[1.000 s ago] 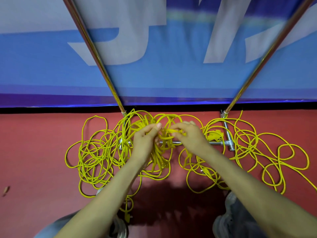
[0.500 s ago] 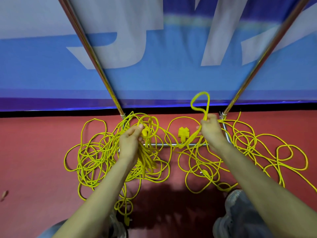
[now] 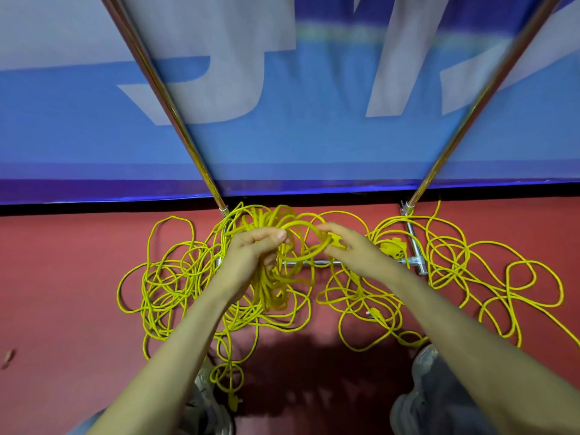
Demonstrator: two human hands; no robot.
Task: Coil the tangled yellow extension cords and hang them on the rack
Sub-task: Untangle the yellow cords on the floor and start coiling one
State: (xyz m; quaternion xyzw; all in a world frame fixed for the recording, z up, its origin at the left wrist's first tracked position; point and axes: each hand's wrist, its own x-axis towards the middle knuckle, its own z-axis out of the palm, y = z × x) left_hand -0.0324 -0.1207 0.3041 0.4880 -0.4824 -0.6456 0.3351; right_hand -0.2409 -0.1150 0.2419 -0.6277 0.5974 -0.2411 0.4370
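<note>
left hand clamped on the coiled bundle, right hand pinching the next loop just beside it, rest of yellow cords tangled on floor round rack base: keep loops equal, feed slack untwisted.

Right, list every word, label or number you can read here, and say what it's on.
Nothing can be read.
Blue banner: large white strokes, blurred and cut off by the frame; no whole character legible.
Yellow plug: any marking is too small to read.
Yellow cords: no print shows.
</note>
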